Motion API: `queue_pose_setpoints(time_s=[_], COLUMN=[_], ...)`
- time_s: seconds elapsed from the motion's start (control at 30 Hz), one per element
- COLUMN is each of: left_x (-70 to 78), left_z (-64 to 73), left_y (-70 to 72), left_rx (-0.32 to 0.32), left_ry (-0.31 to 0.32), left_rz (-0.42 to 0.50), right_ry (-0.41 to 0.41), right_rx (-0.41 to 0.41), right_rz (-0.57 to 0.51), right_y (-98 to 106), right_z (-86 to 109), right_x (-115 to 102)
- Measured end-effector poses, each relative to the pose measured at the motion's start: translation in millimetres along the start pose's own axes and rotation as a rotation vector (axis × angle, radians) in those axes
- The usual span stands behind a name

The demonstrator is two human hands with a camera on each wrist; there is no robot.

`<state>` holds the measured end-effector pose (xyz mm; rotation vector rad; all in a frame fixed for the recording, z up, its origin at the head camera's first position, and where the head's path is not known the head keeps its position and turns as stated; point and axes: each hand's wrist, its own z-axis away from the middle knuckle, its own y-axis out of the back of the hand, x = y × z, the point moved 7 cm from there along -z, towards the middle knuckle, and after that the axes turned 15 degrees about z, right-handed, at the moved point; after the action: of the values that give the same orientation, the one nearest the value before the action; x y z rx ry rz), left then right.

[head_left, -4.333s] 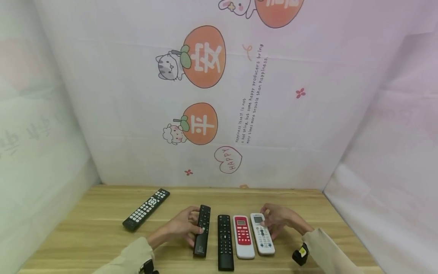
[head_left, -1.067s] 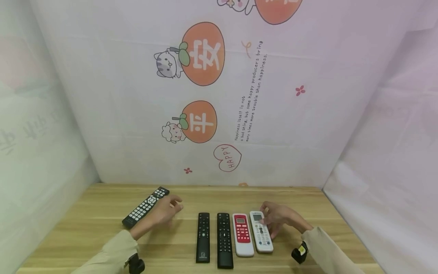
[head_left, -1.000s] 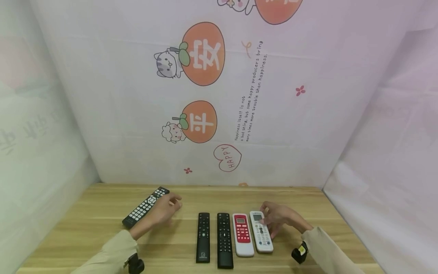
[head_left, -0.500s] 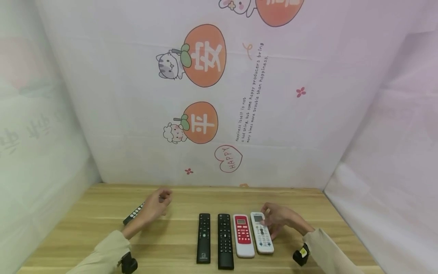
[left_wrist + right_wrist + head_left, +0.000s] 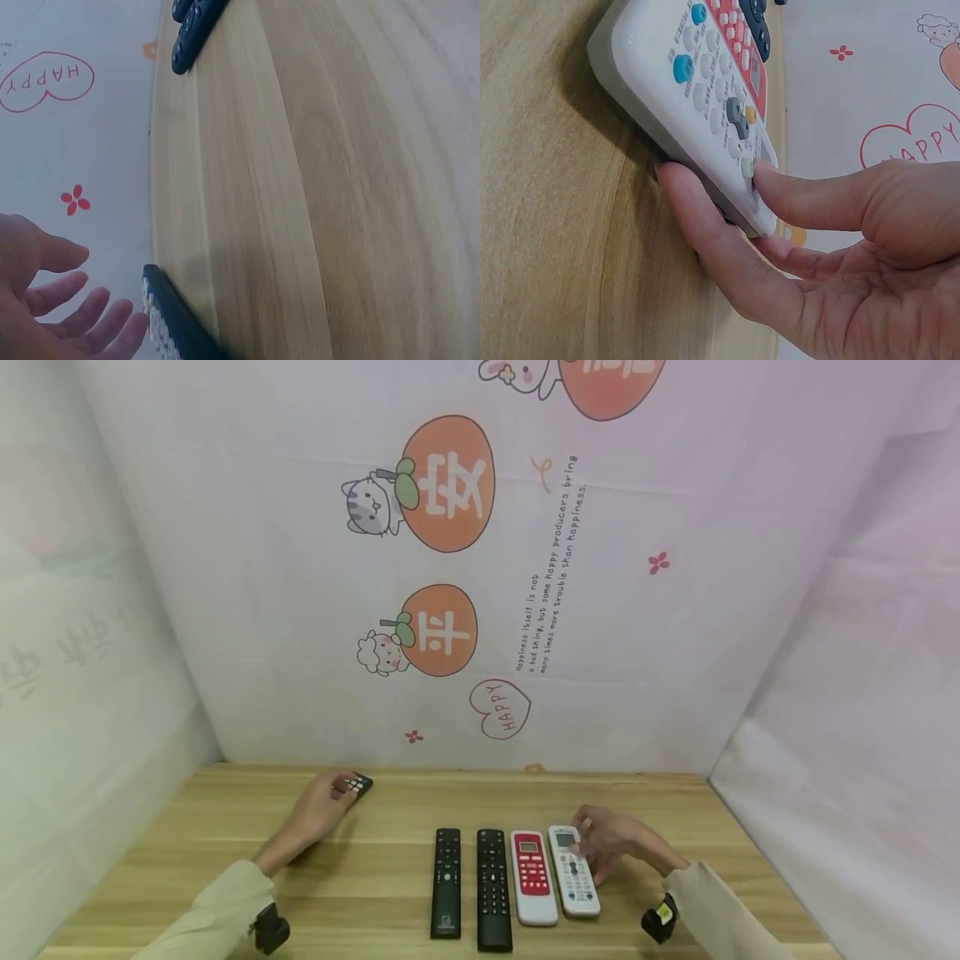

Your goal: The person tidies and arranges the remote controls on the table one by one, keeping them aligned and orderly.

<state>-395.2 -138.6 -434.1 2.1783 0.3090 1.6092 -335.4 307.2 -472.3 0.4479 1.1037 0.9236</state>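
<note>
At the far left, my left hand (image 5: 318,806) reaches over a black remote control with white buttons (image 5: 358,785), hiding most of it from the head camera. In the left wrist view, loosely bent, spread fingers hover beside that remote without gripping it. On the right, my right hand (image 5: 611,835) holds the upper end of a white remote control (image 5: 576,881). The right wrist view shows the thumb on its face and the fingers along its side and behind it. Blue, yellow and grey buttons dot this white remote (image 5: 697,97).
Left of the white remote lie a red-and-white remote (image 5: 532,868), a long black remote (image 5: 493,893) and a shorter black remote (image 5: 446,889), roughly side by side. A wooden tabletop (image 5: 390,860) carries everything. Printed white cloth (image 5: 615,652) rises behind and along both sides.
My left hand has let go of the shorter black remote, which now lies in the row, and has moved left over the white-buttoned remote. The right hand keeps its hold.
</note>
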Motion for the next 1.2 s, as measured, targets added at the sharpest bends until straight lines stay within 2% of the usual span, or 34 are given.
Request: queue_pose_setpoints(time_s=[0.13, 0.27, 0.4, 0.57, 0.6, 0.7, 0.93, 1.1, 1.2], left_x=[-5.1, -12.0, -22.4, -35.6, -39.3, -44.8, -46.1, -46.2, -43.7], left_z=[-1.9, -4.0, -4.8, -5.9, -7.2, -7.3, -4.2, -2.1, -2.1], left_y=[3.6, 7.9, 14.4, 22.1, 23.4, 25.1, 26.4, 26.5, 26.0], left_rx=[-0.016, -0.031, -0.037, -0.044, -0.039, -0.061, -0.106, -0.13, -0.124], left_ry=[-0.023, -0.006, 0.04, 0.047, 0.03, 0.058, 0.191, 0.214, 0.24], left_rz=[-0.08, -0.153, -0.178, -0.194, -0.214, -0.205, -0.147, -0.148, -0.109], right_ry=[0.006, 0.002, -0.009, -0.017, -0.016, -0.015, -0.016, -0.017, -0.018], right_rx=[-0.013, -0.019, -0.012, -0.004, -0.005, -0.003, -0.013, -0.022, -0.015], right_rz=[0.002, 0.001, 0.012, 0.025, 0.027, 0.028, 0.016, 0.009, 0.017], right_y=[-0.1, 0.3, 1.0, 1.8, 1.8, 2.1, 1.0, -0.2, 0.6], right_z=[-1.0, -0.9, -1.1, -1.4, -1.5, -1.3, -0.2, -0.5, -1.4], right_x=[-0.3, -0.1, 0.4, 0.1, -0.1, -0.4, -0.5, -0.2, 0.2])
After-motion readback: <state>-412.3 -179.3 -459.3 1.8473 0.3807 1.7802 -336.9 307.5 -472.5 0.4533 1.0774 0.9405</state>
